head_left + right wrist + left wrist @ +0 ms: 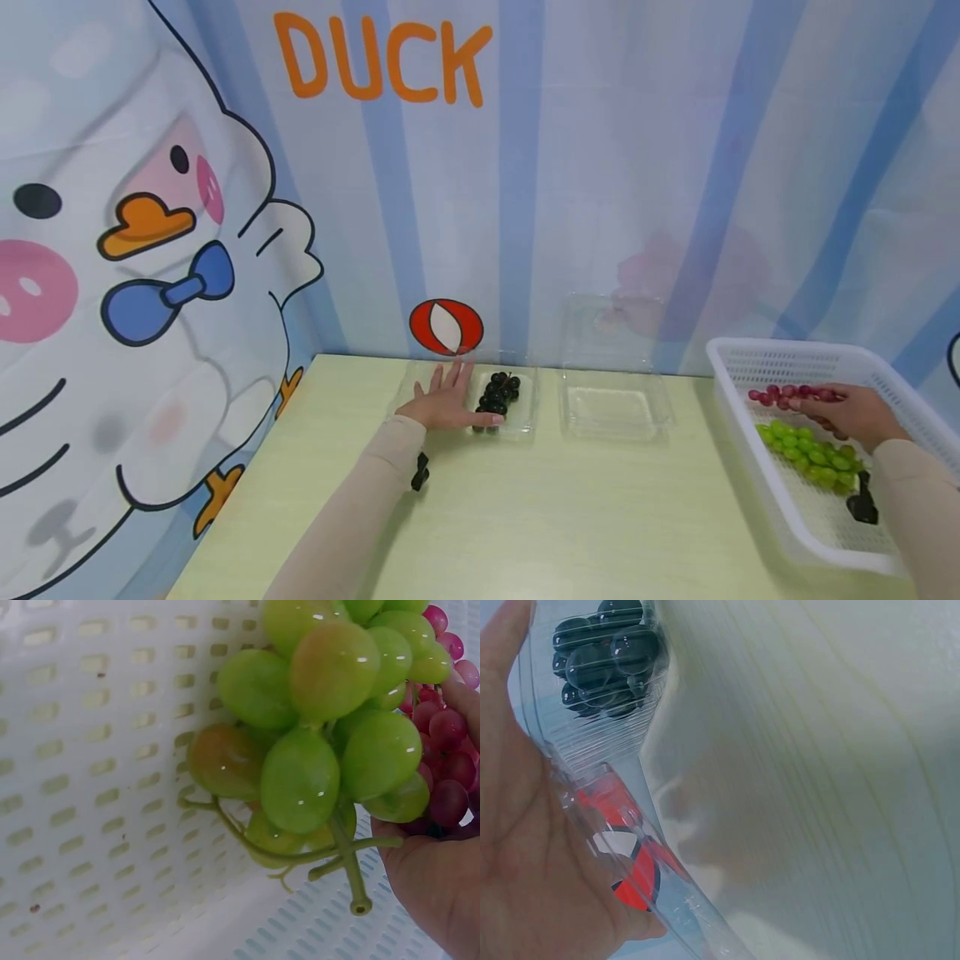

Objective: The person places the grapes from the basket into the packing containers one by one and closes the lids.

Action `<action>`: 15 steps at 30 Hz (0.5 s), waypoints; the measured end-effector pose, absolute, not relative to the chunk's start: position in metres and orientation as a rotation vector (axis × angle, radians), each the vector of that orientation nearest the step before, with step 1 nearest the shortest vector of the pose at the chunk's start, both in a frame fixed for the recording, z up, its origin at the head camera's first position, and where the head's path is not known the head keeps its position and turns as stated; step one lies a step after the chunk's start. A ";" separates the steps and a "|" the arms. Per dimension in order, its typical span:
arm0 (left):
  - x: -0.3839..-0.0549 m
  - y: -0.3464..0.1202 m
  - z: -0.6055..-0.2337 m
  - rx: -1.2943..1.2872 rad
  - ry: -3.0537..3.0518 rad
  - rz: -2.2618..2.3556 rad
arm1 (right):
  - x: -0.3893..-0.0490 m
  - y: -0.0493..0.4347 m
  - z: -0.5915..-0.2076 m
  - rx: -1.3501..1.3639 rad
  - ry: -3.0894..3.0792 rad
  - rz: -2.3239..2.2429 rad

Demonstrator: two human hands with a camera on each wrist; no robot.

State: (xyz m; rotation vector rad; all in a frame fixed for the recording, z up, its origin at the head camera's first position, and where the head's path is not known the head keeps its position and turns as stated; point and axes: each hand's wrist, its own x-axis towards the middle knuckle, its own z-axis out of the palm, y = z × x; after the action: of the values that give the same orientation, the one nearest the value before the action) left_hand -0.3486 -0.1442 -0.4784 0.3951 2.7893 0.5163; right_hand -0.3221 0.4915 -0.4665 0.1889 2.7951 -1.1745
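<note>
My left hand (438,404) lies over the left part of a clear plastic clamshell box (528,417), its fingers straight and spread. Inside the box is a bunch of dark grapes (501,393), seen through the plastic in the left wrist view. Over at the right, my right hand (862,415) grips a bunch of red grapes (780,395) inside a white perforated basket (750,475). Part of that bunch is hidden by the fingers. Green grapes (300,772) with a forked stem lie in the basket, just beside the right hand.
A second clear clamshell box (611,412) stands in the middle of the table (555,508), its lid raised against the curtain. A printed curtain (585,167) with a duck picture hangs behind the table and along the left side. Each wrist carries a small black camera.
</note>
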 end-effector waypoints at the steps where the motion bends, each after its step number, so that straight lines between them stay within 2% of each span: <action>1: -0.349 -0.144 -0.478 0.394 2.789 0.510 | -0.322 0.491 -0.466 0.190 2.779 -1.207; 15: -0.346 -0.145 -0.474 0.407 2.789 0.525 | -0.323 0.494 -0.452 0.275 2.692 -1.265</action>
State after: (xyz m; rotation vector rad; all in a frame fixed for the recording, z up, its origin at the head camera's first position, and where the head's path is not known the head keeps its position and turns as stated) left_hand -0.3457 -0.1445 -0.4741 0.4067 2.7890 0.5250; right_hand -0.3232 0.4940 -0.4522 0.2751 2.6920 -1.2655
